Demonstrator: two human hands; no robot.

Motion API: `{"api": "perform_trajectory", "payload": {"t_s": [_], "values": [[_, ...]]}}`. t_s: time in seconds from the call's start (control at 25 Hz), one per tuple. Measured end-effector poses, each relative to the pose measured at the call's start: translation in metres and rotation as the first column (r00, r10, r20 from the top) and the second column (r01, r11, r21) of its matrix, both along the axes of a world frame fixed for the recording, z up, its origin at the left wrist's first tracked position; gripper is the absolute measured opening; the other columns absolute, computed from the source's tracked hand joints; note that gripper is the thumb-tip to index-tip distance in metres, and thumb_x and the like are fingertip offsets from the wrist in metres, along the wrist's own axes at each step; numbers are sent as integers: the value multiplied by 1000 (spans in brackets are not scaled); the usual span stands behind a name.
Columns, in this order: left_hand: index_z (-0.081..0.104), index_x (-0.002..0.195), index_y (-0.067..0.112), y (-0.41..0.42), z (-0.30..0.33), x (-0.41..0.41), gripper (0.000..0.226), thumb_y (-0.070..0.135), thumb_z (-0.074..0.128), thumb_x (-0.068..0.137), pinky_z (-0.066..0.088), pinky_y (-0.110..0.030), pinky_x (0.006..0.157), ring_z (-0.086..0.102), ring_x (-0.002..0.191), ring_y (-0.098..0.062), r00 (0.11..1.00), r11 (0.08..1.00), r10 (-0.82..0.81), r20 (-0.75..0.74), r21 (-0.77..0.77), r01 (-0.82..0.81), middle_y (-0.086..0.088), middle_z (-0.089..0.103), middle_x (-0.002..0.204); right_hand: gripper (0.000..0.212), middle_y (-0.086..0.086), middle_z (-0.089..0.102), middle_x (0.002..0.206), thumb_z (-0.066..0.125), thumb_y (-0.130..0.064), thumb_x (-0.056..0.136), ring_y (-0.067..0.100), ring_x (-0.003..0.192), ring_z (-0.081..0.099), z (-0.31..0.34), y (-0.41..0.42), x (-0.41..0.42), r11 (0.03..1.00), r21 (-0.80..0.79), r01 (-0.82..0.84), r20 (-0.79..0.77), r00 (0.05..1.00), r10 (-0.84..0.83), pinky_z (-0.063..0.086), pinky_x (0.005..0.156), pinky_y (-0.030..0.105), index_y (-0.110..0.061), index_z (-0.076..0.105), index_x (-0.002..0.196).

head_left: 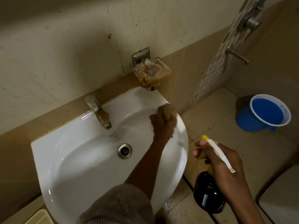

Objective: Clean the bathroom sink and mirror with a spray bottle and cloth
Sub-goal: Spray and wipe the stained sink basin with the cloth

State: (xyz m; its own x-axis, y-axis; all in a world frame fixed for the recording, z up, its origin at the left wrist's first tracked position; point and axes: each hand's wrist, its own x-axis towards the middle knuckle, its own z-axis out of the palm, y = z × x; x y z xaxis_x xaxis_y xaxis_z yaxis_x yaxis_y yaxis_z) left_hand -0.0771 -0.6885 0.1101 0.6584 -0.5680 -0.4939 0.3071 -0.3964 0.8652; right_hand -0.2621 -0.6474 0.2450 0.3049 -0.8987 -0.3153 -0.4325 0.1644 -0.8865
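Observation:
A white wall-mounted sink [77, 159] fills the middle of the head view, with a tarnished tap [98, 111] at its back and a metal drain [124, 151] in the bowl. My left hand [163, 123] reaches across the bowl and grips a bunched tan cloth [169, 109] against the sink's right rim. My right hand [224, 162] holds a spray bottle to the right of the sink, above the floor; the bottle has a dark body [207, 193], a white trigger head [220, 155] and a yellow nozzle [205, 137]. No mirror is in view.
A stained soap dish [152, 70] hangs on the wall above the sink's back right corner. A blue bucket [265, 113] stands on the tiled floor at the right. Shower fittings [251, 20] are mounted on the far right wall. A cream object [39, 218] sits at bottom left.

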Motion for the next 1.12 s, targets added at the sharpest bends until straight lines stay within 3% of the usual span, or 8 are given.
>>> {"api": "perform_trajectory", "payload": {"t_s": [0.2, 0.28, 0.36, 0.44, 0.56, 0.68, 0.88, 1.12], "values": [[67, 105, 16, 71, 42, 4, 30, -1, 65, 81, 55, -41, 78, 66, 85, -20, 795, 807, -587, -152, -184, 561, -7, 69, 96, 33, 2, 81, 80, 58, -34, 104, 1, 66, 67, 22, -13, 14, 997, -23, 75, 106, 992, -72, 50, 75, 35, -15, 81, 91], [67, 98, 12, 80, 48, 27, 21, -3, 63, 85, 56, -37, 63, 67, 70, -23, 883, 869, -455, -117, -274, 412, -3, 69, 82, 32, 1, 81, 81, 58, -34, 104, 0, 66, 67, 28, -15, 20, 999, -31, 37, 119, 992, -33, 51, 75, 35, -15, 81, 92], [56, 113, 13, 67, 43, 49, 31, 13, 68, 85, 57, -39, 54, 69, 75, -36, 1000, 976, 10, 11, -217, -8, -16, 66, 97, 31, 0, 81, 80, 59, -33, 104, -3, 64, 65, 30, -14, 28, 1000, -17, 12, 125, 992, -10, 50, 74, 34, -14, 81, 92], [37, 135, 22, 47, 34, 66, 60, 24, 68, 84, 53, -49, 80, 54, 109, -44, 894, 960, 255, 368, 14, -279, -28, 44, 132, 31, 2, 81, 80, 59, -32, 104, -4, 63, 64, 30, -11, 33, 1000, 6, -2, 149, 989, 1, 50, 74, 33, -12, 81, 91], [13, 154, 6, 26, 34, 92, 78, 32, 58, 95, 34, -52, 108, 31, 136, -48, 802, 827, 190, 566, 348, -442, -33, 13, 155, 33, 3, 82, 82, 58, -33, 104, -3, 64, 66, 31, -8, 30, 999, 44, -17, 161, 987, 10, 50, 75, 32, -12, 81, 92], [19, 153, 7, 11, 44, 99, 74, 39, 55, 96, 34, -55, 107, 30, 137, -50, 781, 777, -80, 619, 530, -341, -32, 17, 155, 32, 5, 82, 81, 58, -33, 103, 0, 65, 68, 27, -10, 20, 998, 58, -3, 161, 987, -6, 51, 74, 31, -13, 82, 94], [37, 139, 14, -17, 37, 32, 59, 38, 62, 91, 39, -50, 104, 36, 129, -38, 825, 917, -181, 536, 395, -56, -17, 29, 142, 32, 5, 82, 80, 59, -33, 101, 4, 65, 70, 31, -16, 12, 997, 69, 43, 158, 986, -53, 52, 72, 31, -12, 82, 93], [60, 113, 27, 29, 20, -29, 51, 28, 72, 63, 49, -35, 97, 53, 112, -22, 935, 970, -225, 275, -27, 241, -2, 44, 119, 33, 6, 82, 82, 58, -35, 99, 5, 69, 74, 38, -20, 4, 997, 36, 64, 198, 978, -70, 54, 66, 20, -11, 80, 96]]}}
